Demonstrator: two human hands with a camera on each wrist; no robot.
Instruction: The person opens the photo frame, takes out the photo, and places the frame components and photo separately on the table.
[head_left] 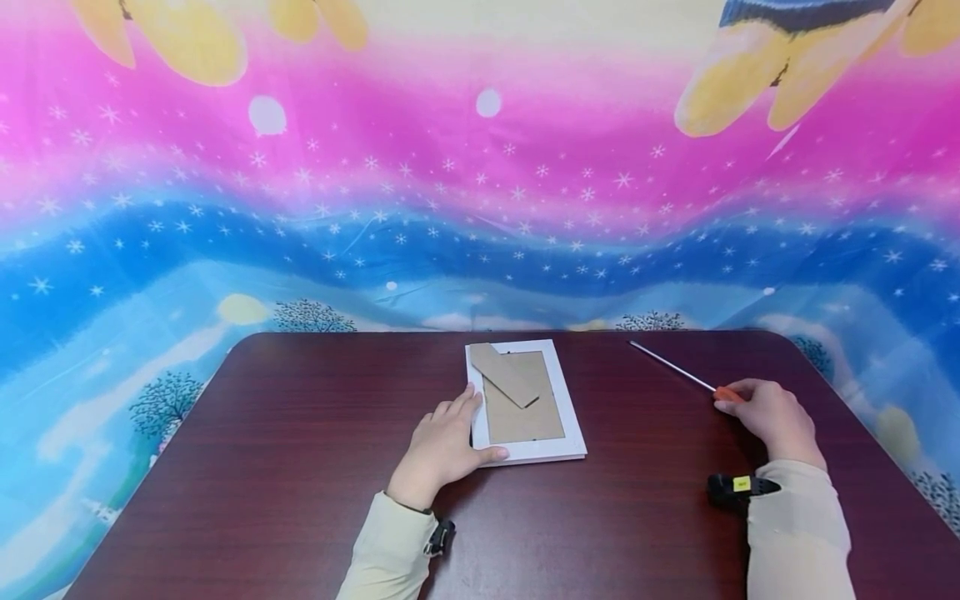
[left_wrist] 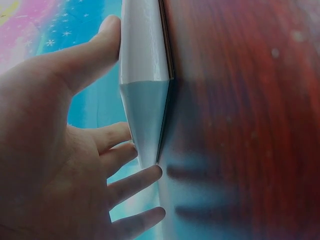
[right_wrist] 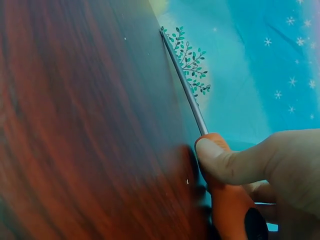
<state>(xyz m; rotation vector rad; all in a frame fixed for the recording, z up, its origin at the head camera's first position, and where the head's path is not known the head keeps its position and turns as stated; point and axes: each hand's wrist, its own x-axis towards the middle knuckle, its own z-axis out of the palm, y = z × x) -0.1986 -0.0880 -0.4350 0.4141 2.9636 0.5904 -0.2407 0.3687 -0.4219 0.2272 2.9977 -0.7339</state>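
A white picture frame (head_left: 573,417) lies on the table with its brown backing board (head_left: 517,421) facing up. Slanting across the board is a brown stand leg (head_left: 504,375). My left hand (head_left: 442,442) rests against the frame's near left corner, thumb along the near edge and fingers at the left side. In the left wrist view those fingers (left_wrist: 132,190) are fairly straight and spread beside the white edge (left_wrist: 145,100). To the right, my right hand (head_left: 776,417) grips the orange handle (right_wrist: 227,205) of a screwdriver (head_left: 675,367), its metal shaft pointing away to the left.
The dark red wooden table (head_left: 300,467) has a straight back edge with rounded corners. Behind it hangs a colourful printed cloth (head_left: 450,208) with snowflakes. A black strap device with a yellow label (head_left: 741,485) sits at the right wrist.
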